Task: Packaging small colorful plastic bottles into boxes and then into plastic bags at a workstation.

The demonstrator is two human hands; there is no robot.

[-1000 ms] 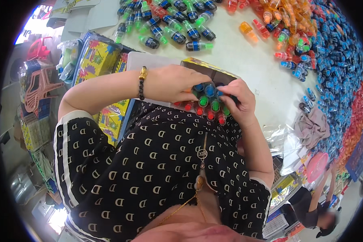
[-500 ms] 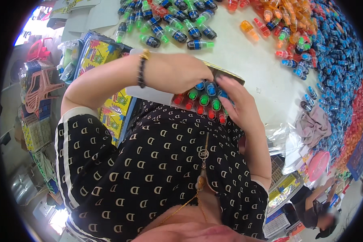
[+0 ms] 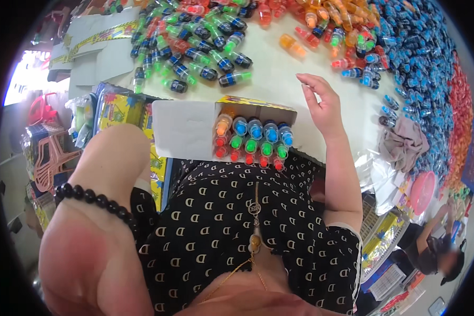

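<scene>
Open box (image 3: 271,112), centre: four blue caps (image 3: 255,132), four green caps (image 3: 252,146), one orange cap (image 3: 224,124). One flap (image 3: 183,129) spreads toward nine o'clock; bare tabletop (image 3: 271,76) at twelve. Right hand (image 3: 324,108), two o'clock: empty, fingers parted. Left hand (image 3: 84,263), eight o'clock: grip unclear.

A broad, off-white, smooth-topped bench (image 3: 271,79) spreads from twelve toward two o'clock. At ten o'clock glares a patch of bright white light (image 3: 27,79); below it, at nine, sits a salmon-pink slatted plastic chair (image 3: 43,167). A pale grey floor (image 3: 471,245) shows at four o'clock.
</scene>
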